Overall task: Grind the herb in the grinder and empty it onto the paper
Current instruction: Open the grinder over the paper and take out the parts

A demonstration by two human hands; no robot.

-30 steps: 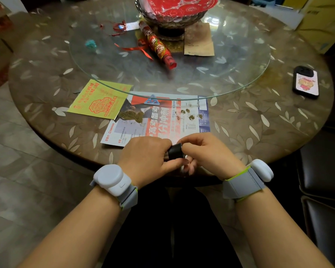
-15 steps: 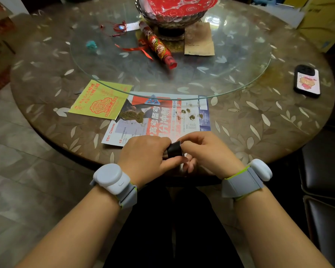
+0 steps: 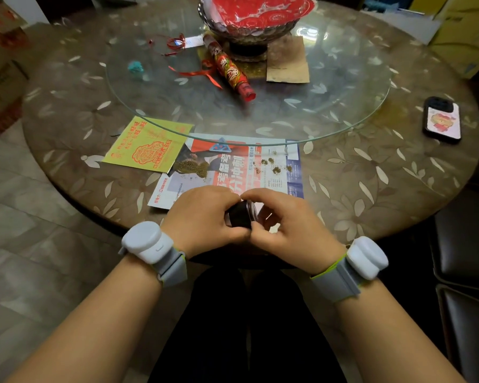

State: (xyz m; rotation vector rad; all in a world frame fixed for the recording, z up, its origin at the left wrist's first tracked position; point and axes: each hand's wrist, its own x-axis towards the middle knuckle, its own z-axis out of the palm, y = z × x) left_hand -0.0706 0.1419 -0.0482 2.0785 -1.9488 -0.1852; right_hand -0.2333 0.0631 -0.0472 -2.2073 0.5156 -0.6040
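Both hands grip a small dark grinder (image 3: 241, 214) between them at the round worktop's (image 3: 385, 172) near edge: left hand (image 3: 205, 219) curled around its left side, right hand (image 3: 291, 225) pinching its right. Just beyond lies a printed paper (image 3: 233, 172) holding a ground herb pile (image 3: 190, 167).

Both hands hide most of the grinder (image 3: 241, 214); the bowl (image 3: 253, 24) is cut off by the top edge.

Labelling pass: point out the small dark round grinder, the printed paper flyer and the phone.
small dark round grinder (image 3: 240, 214), head view, its dark side wall between the hands
printed paper flyer (image 3: 293, 164), head view, bare right margin
phone (image 3: 443, 119), head view, middle of its pink case
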